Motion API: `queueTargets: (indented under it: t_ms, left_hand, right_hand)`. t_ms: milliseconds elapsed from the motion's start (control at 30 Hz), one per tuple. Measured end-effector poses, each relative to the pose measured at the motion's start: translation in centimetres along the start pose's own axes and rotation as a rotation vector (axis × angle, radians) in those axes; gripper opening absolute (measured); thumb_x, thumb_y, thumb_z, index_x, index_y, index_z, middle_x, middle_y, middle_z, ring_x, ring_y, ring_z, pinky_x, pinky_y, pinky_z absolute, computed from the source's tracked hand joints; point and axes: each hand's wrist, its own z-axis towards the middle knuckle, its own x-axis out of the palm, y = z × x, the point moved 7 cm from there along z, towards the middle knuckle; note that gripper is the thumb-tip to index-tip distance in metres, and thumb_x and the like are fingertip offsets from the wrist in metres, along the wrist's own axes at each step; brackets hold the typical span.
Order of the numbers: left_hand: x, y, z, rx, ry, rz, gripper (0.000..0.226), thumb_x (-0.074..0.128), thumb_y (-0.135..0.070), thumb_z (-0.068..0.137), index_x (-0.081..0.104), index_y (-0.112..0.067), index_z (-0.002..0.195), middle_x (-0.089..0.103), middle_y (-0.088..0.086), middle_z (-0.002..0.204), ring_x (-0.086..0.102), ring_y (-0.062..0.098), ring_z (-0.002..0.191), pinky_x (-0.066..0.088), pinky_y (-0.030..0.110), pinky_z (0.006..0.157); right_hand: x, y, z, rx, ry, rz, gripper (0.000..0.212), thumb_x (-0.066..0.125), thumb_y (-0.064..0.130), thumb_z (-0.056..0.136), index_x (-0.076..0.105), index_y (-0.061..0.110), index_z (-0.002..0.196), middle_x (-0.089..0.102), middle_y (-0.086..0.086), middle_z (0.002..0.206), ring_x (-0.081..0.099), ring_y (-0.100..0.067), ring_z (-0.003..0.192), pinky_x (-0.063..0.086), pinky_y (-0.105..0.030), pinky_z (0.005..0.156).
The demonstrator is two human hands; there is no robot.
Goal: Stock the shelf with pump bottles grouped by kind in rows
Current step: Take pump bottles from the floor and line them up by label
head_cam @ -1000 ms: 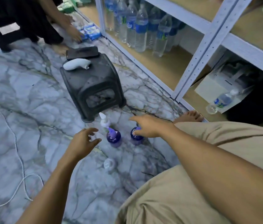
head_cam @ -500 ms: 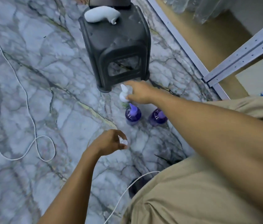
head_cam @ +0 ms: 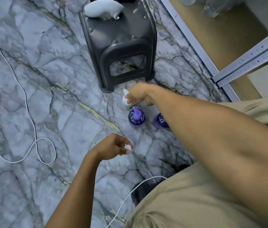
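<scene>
Your right hand (head_cam: 138, 94) quit the purple pump bottles (head_cam: 136, 116), pinching the white-nozzled bottle (head_cam: 125, 98) at twelve o'clock; left hand (head_cam: 113, 147) now pinches a small white cap (head_cam: 128, 147): likely whites first

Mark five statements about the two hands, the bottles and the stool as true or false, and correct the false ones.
1. The right hand grips the white pump bottle in front of the black stool. True.
2. The purple bottles lie on their sides. False: both stand upright.
3. The left hand pinches a small white piece. True.
4. The purple bottles are already on the shelf. False: they stand on the marble floor.
5. The stool's top holds nothing. False: a white object lies on it.
</scene>
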Motion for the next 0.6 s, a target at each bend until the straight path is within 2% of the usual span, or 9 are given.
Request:
queueTargets:
  t_ms: [100,200,267,367,467,533,600]
  left_hand:
    - [-0.1,-0.5,0.1,-0.001,0.013,0.028,0.013,0.077,-0.018,0.087,0.077,-0.025,0.097,0.072,0.017,0.081,0.055,0.009,0.062,0.047,0.022,0.064]
    - [-0.1,-1.3,-0.1,0.004,-0.005,0.085,0.012,0.076,-0.016,0.088,0.077,-0.024,0.097,0.073,0.015,0.08,0.056,0.006,0.06,0.044,0.013,0.059]
    - [-0.1,-2.0,-0.4,0.007,-0.036,0.154,0.012,0.076,-0.018,0.087,0.077,-0.024,0.097,0.073,0.012,0.081,0.057,0.007,0.063,0.045,0.015,0.061]
    - [0.0,-3.0,-1.1,0.012,-0.083,0.236,0.013,0.076,-0.021,0.084,0.076,-0.029,0.095,0.072,0.002,0.083,0.059,0.008,0.069,0.05,0.028,0.072]
    - [0.2,-4.7,-1.9,0.038,-0.132,0.288,0.009,0.078,-0.029,0.084,0.073,-0.031,0.092,0.063,-0.008,0.071,0.055,0.007,0.065,0.044,0.021,0.065]
    - [0.1,-6.3,-2.4,0.065,-0.178,0.319,0.01,0.079,-0.034,0.083,0.073,-0.03,0.089,0.057,-0.008,0.067,0.051,0.008,0.062,0.04,0.02,0.06]
    - [0.1,-8.1,-2.8,0.082,-0.206,0.366,0.012,0.079,-0.036,0.083,0.072,-0.028,0.087,0.057,-0.007,0.07,0.052,0.008,0.064,0.04,0.021,0.06]
  right_hand:
    - [-0.6,-0.4,-0.2,-0.069,-0.032,-0.086,0.03,0.058,0.011,0.1,0.058,0.001,0.129,0.067,-0.014,0.099,0.063,-0.022,0.085,0.053,-0.037,0.1]
    - [-2.1,-0.6,-1.3,-0.143,-0.111,-0.116,0.018,0.065,0.009,0.095,0.068,0.005,0.113,0.068,-0.013,0.091,0.064,-0.018,0.077,0.059,-0.031,0.085]
    - [-3.1,-0.6,-2.3,-0.174,-0.164,-0.164,0.01,0.073,0.012,0.09,0.07,0.011,0.1,0.071,-0.012,0.094,0.064,-0.016,0.075,0.057,-0.028,0.078]
    - [-4.4,-0.6,-4.0,-0.207,-0.258,-0.296,0.018,0.082,0.023,0.081,0.071,0.019,0.094,0.07,-0.005,0.104,0.065,-0.021,0.094,0.056,-0.039,0.09]
    - [-5.9,-0.9,-6.6,-0.24,-0.37,-0.447,0.018,0.08,0.034,0.079,0.065,0.029,0.085,0.064,0.003,0.106,0.058,-0.023,0.101,0.041,-0.046,0.098]
    - [-7.3,-1.4,-8.5,-0.265,-0.433,-0.521,0.016,0.077,0.034,0.081,0.063,0.03,0.089,0.063,0.007,0.102,0.053,-0.021,0.101,0.032,-0.046,0.097]
    - [-8.8,-2.2,-10.4,-0.29,-0.491,-0.543,0.015,0.074,0.033,0.082,0.064,0.032,0.095,0.061,0.008,0.101,0.05,-0.019,0.101,0.028,-0.046,0.096]
